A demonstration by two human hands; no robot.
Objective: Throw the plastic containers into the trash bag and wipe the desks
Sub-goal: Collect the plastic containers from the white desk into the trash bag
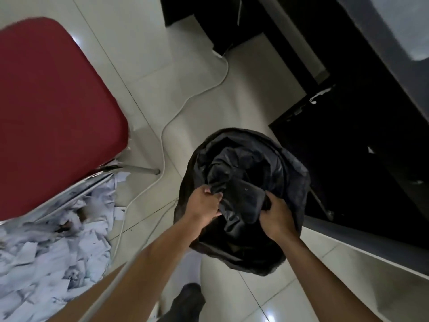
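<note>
The black trash bag [243, 159] stands on the pale tiled floor [144, 31], just beside the dark front of a desk [380, 54] that runs down the right side and is cut off by the frame edge. Both bare arms reach down to the bag's near side. The left hand [205, 203] grips a bunched fold of the rim, its fingers [214, 195] curled tightly round the plastic. The right hand [277, 217] grips the crumpled plastic a little to the right; its fingers are curled too, but their tips sink into the folds and are hidden. The mouth of the bag is gathered and creased inward, and the inside is so dark that what it holds cannot be made out. Under the desk everything is in deep shadow: only a few pale scraps and a thin metal leg show, and the rest cannot be told. At the left, the red padded seat of a chair [58, 112] fills much of the view, its far side cut off; a chrome frame shows below its near edge. Crumpled white papers [46, 252] lie heaped on the floor under and in front of the chair, blurred and running out of frame. A white cable [176, 115] snakes across the tiles between the chair and the bag, its far end disappearing under dark furniture at the top. A dark shoe [188, 300] shows at the bottom edge, partly cut off.
</note>
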